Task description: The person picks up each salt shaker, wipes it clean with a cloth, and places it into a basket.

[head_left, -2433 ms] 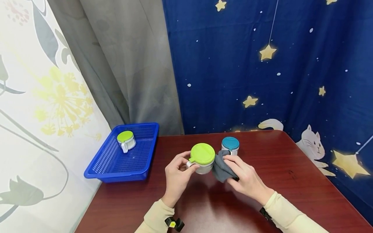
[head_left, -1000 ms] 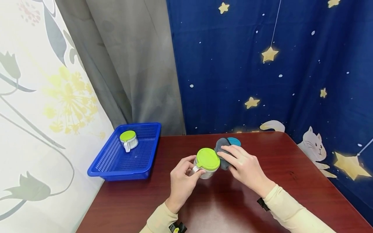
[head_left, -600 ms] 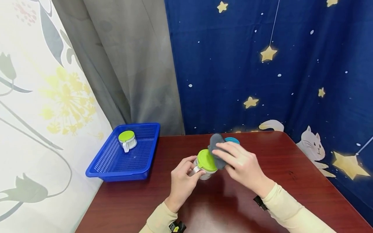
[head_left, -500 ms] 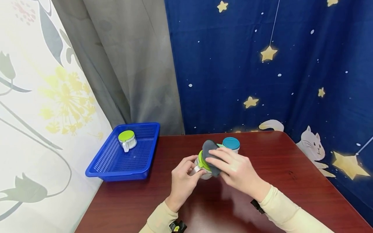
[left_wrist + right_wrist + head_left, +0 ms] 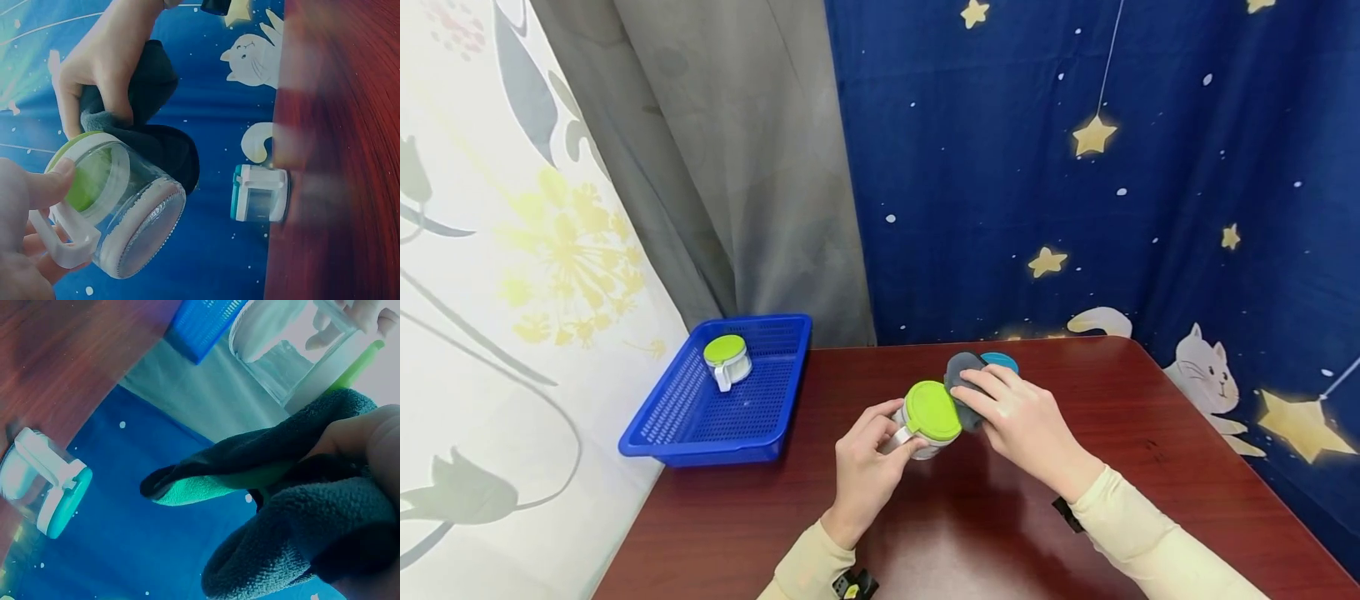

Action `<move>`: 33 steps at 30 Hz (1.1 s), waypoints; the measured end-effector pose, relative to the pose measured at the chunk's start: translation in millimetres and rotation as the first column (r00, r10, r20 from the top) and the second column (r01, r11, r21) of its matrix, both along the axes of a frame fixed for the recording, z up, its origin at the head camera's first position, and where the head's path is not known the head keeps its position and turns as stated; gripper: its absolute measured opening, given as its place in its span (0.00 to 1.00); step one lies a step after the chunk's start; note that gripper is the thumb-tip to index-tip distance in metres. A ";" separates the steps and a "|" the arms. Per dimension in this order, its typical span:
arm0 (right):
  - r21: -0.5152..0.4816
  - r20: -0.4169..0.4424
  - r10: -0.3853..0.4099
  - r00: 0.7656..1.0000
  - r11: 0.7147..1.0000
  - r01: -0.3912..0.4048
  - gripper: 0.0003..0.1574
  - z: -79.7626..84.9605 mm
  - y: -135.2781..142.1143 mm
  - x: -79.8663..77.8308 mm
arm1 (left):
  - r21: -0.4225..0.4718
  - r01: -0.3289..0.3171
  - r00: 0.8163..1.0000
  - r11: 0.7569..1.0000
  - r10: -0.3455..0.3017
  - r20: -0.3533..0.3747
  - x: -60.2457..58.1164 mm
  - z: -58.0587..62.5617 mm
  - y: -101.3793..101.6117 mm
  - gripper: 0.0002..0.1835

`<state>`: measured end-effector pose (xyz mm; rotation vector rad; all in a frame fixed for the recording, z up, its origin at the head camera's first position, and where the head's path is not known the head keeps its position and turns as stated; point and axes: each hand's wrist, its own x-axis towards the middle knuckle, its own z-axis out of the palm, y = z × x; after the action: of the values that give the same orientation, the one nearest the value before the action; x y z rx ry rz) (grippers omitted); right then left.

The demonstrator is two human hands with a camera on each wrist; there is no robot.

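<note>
Two grips: left hand around green-lidded jar, right hand around cloth, well apart from basket rim.

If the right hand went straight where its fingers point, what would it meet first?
Probably the green-lidded jar in the left hand: the gray cloth in the right hand seems to touch its lid, though depth is unclear.

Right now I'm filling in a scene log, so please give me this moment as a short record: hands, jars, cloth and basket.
Left hand: holds a lime-lidded jar, tilted, off the table
Right hand: grips a grey cloth against that jar's lid
Teal-lidded jar: upright on the table, beyond the right hand
Blue basket: at the table's far left corner
Basket contents: a second lime-lidded jar
</note>
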<state>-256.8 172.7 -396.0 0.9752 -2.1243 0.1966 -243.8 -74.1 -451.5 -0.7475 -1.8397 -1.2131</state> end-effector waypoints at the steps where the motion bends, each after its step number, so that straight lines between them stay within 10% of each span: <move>1: 0.005 0.008 -0.014 1.000 1.000 0.014 0.32 0.0 1.0 -1.0 | 0.003 0.004 1.000 1.000 -0.005 0.008 0.2 0.0 -0.1 0.17; 14: -0.033 0.048 -0.017 0.999 0.999 0.018 0.34 -4.5 4.1 -6.1 | -0.035 0.013 1.000 0.999 -0.013 0.027 -8.3 -7.7 -0.5 0.18; 33: -0.030 0.008 0.182 0.983 0.983 -0.182 0.33 10.3 -36.3 8.4 | -0.056 -0.010 0.998 0.998 0.006 -0.059 -5.3 -1.6 -0.6 0.16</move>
<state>-248.3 136.4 -385.7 1.1542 -2.0361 0.3233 -249.1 -74.7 -453.1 -0.7977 -1.8335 -1.1270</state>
